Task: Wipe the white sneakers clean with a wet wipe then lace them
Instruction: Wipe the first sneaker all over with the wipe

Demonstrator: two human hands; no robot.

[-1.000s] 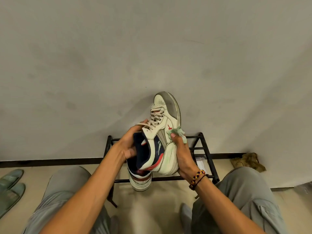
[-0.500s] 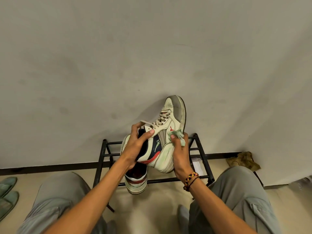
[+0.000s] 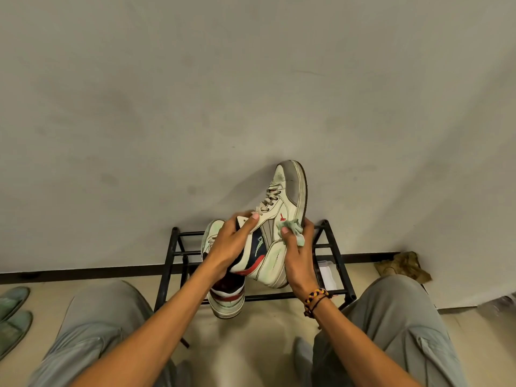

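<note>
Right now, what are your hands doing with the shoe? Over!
Left hand grips the held sneaker at its collar. Right hand presses the wet wipe on its side. Nothing in the way.

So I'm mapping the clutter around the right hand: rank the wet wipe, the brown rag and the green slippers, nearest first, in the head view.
1. Wet wipe: in the right hand's grip, against the held sneaker.
2. Brown rag: on the floor, right, by the wall.
3. Green slippers: far left edge.

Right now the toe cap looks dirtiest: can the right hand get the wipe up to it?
Probably yes: the right hand presses the wipe on the sneaker's side, and nothing covers the toe cap above.
</note>
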